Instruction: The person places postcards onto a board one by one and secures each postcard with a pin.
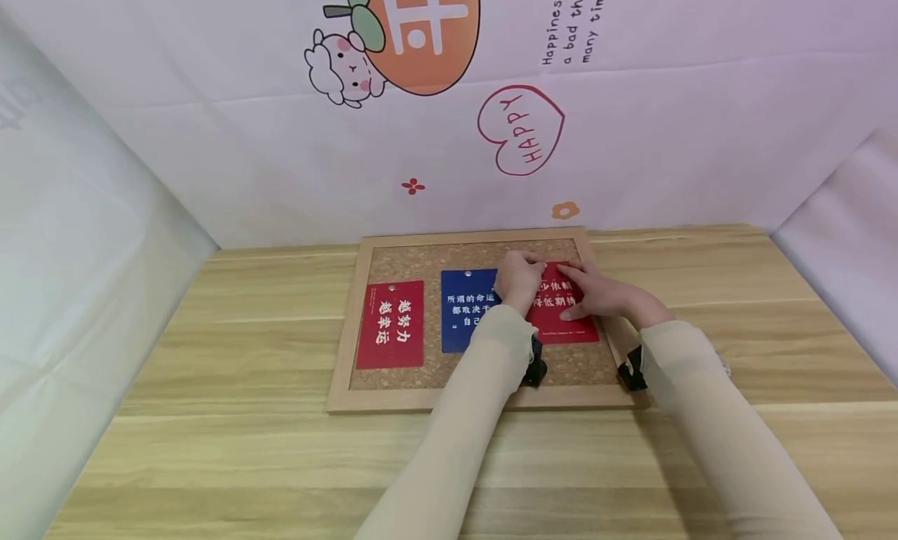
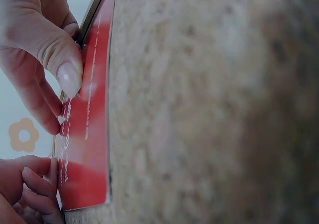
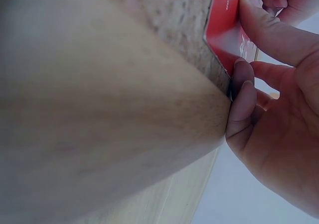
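A red card [image 1: 561,330] with white lettering lies on the right part of a wood-framed corkboard [image 1: 484,253]. My left hand [image 1: 519,281] has its fingers curled at the card's upper left; what its fingertips hold is hidden, so I cannot tell. From the right, my right hand [image 1: 609,297] presses on the same card [image 2: 87,149]. Its thumb [image 3: 266,35] lies extended across the card's face, while other fingers sit at the card's right side and the board's frame. A blue card [image 1: 459,322] is left of my left hand, partly covered by it and the sleeve.
Another red card [image 1: 382,349] is on the board's left side. The board rests on a wood-grain table [image 1: 231,384], its back edge close to a white cloth backdrop [image 1: 281,174] with printed drawings. White side walls [image 1: 84,236] flank the table. Black wrist straps [image 1: 536,365] are on both wrists.
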`<state>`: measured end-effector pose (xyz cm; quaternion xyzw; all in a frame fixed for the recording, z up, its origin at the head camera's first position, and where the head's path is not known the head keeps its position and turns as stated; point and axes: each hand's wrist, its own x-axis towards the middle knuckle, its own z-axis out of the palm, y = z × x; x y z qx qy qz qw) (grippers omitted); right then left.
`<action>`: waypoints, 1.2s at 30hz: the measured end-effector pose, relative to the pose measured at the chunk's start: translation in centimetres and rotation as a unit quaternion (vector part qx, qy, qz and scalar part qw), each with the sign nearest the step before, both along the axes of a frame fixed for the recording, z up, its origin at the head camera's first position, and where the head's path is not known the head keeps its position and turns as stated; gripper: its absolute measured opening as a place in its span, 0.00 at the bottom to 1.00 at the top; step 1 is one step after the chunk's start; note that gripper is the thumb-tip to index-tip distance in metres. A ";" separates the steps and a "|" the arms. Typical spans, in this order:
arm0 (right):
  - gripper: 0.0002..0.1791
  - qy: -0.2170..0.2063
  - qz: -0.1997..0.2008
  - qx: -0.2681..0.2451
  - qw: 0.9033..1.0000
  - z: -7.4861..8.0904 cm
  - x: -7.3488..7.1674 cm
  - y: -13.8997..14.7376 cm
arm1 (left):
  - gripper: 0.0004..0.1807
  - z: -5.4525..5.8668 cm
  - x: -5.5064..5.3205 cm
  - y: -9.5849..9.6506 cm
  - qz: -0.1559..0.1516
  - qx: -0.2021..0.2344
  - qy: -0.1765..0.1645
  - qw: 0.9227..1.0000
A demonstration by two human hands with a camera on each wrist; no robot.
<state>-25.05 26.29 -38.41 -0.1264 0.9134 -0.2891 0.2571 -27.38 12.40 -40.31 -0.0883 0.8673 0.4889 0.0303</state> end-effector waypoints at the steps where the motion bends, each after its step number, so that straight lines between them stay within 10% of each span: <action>1: 0.52 0.000 0.001 0.000 1.000 0.0 0.0 0.0 | 0.08 0.0 0.0 0.0 0.001 0.003 -0.001 1.000; 36: 0.50 -0.007 -0.001 -0.004 1.000 0.2 0.1 -0.1 | 0.08 -0.2 -0.4 0.3 -0.044 -0.085 -0.002 0.995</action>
